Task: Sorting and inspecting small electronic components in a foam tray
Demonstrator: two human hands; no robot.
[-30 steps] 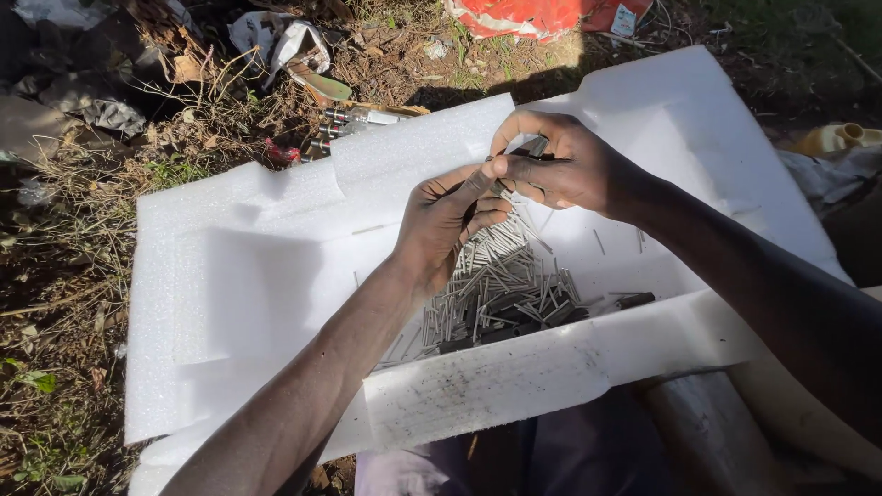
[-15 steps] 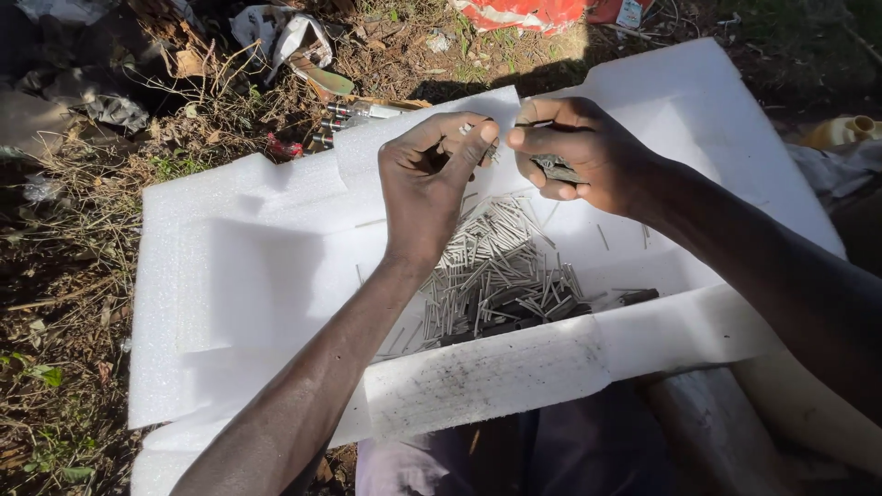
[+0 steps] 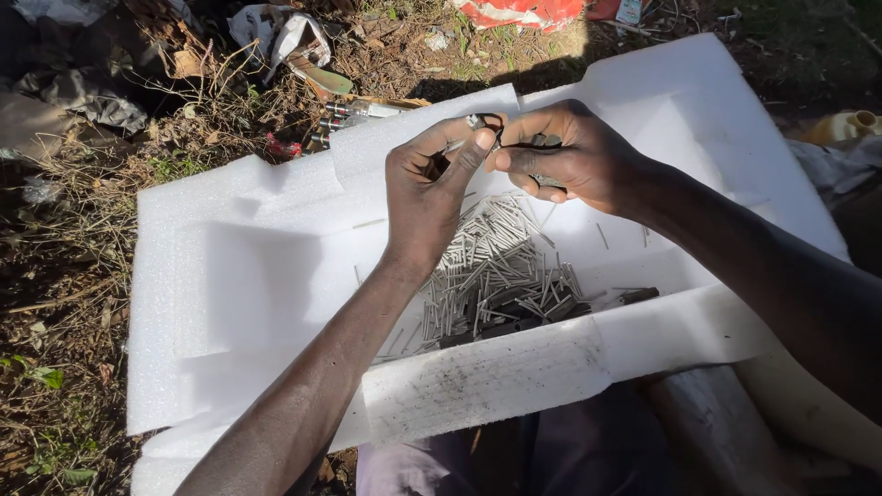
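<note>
A small dark metal piece [image 3: 478, 120] is pinched between the fingertips of the left hand [image 3: 432, 188] and the right hand [image 3: 565, 161], both grips clamped on it, above the far edge of a white foam tray [image 3: 230, 276]. One such piece is held; it looks short and dull. Below the hands, a heap of thin grey metal pins [image 3: 501, 285], too many to count, is piled in the tray's recess.

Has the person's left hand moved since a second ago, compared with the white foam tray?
Yes. The left hand has lifted from the pile of thin grey metal pins toward the white foam tray's far edge, fingertips meeting the right hand.
</note>
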